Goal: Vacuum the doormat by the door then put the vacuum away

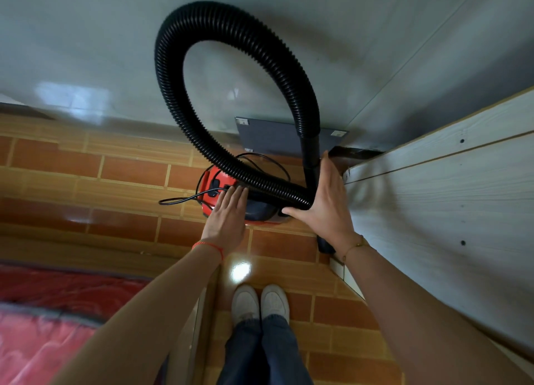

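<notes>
Head view: hose (202, 142) and hands (326, 196) hide vacuum (212, 188).

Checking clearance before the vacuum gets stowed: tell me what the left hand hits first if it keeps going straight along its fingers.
The left hand would meet the red vacuum body first; its fingertips look already at the top, by the black cord. Depth is unclear.

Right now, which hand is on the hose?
The right hand, with the gold bracelet, cups the black hose; the left hand lies flat over the red vacuum.
</notes>
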